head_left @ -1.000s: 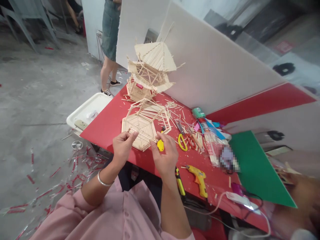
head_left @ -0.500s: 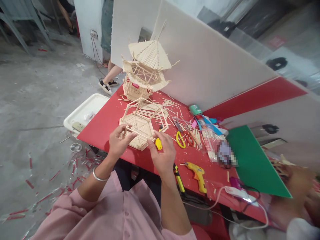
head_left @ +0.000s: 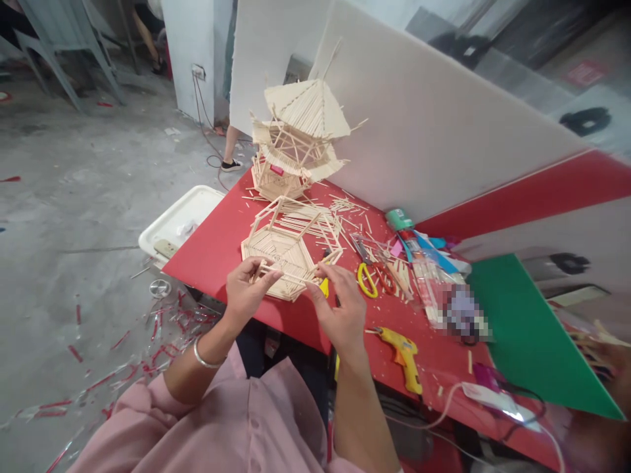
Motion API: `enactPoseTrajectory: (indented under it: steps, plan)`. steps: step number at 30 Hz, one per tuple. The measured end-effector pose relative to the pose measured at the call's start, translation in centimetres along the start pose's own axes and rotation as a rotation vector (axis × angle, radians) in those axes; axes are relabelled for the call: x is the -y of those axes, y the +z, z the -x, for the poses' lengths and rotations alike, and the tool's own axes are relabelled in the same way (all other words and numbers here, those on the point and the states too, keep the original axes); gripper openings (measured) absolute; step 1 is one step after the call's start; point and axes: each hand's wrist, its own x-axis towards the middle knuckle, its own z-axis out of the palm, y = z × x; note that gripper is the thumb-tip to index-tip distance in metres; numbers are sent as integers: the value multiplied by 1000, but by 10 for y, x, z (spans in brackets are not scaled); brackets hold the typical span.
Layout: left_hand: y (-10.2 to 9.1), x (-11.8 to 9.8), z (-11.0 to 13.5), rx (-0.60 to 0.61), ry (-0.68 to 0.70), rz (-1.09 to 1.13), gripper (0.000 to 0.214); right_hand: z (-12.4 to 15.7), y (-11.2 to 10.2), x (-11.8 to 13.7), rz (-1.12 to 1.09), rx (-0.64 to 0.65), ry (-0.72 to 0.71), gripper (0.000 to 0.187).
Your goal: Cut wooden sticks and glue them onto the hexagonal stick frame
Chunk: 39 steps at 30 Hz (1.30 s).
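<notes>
A thin wooden stick [head_left: 292,278] runs between my two hands at the near side of a hexagonal stick frame [head_left: 256,244]. My left hand [head_left: 249,289] pinches its left end between thumb and fingers. At the other end, my right hand [head_left: 342,307] closes thumb and fingertips on it; the fingers partly cover the contact. The frame has a layered stick floor, short uprights and a top rim of sticks. Behind it stands a tiered stick pavilion [head_left: 308,112] with a pointed roof.
On the red tabletop [head_left: 211,246] lie loose sticks [head_left: 340,205], yellow-handled scissors [head_left: 367,281], red-handled scissors [head_left: 386,278] and a yellow glue gun [head_left: 403,351]. A green board [head_left: 527,335] is at right, with a white power strip [head_left: 497,399] nearby. White panels [head_left: 419,131] stand behind.
The view has shifted, so the table and models sit farther right. Both hands keep their grip on the stick, slightly lower in the picture. A background person's legs have moved partly behind the wall.
</notes>
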Motion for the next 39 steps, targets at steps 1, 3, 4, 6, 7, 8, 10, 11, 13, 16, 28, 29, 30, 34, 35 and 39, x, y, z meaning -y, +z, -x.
enactPoseTrajectory:
  steps: [1,3,4,6,7,8,10,11,13,16,28,29,30,34,35,39]
  plan:
    - [0,0,1,-1,-3,-3,31,0,-1,0,-3,2,-5,34]
    - [0,-1,1,-8,-4,-6,32,0,-1,0,-4,0,-15,34]
    - [1,-1,1,-10,-3,-6,32,0,-1,0,-2,-2,-19,34]
    - [1,-1,1,-10,0,0,32,0,-1,1,1,-6,-18,34]
    - [1,-2,1,-9,2,4,33,0,-1,1,0,-9,-17,34]
    - [1,-2,1,-7,5,7,33,1,0,1,0,-13,-15,34]
    - [1,-1,1,-11,21,4,33,1,0,1,-1,-20,-17,34]
    - [0,0,1,-17,30,-2,33,1,0,0,-2,-23,-15,33]
    - [-1,1,1,-23,45,-18,32,2,1,0,-6,-21,-12,33]
    - [-2,3,0,-16,49,-39,29,1,1,0,-12,-11,1,32]
    - [-1,2,-1,-27,54,-53,29,1,1,2,-19,-8,27,32]
    - [-1,2,-1,-29,49,-47,30,1,1,2,-17,-10,23,32]
    - [0,1,-1,-28,44,-42,31,1,1,1,-15,-13,18,32]
    - [0,-1,0,-8,41,-32,32,3,2,-2,-19,-21,1,32]
    - [0,-1,0,-4,41,-32,32,3,2,-2,-16,-22,1,32]
    - [0,-1,0,4,37,-39,32,4,3,-2,-4,-27,5,32]
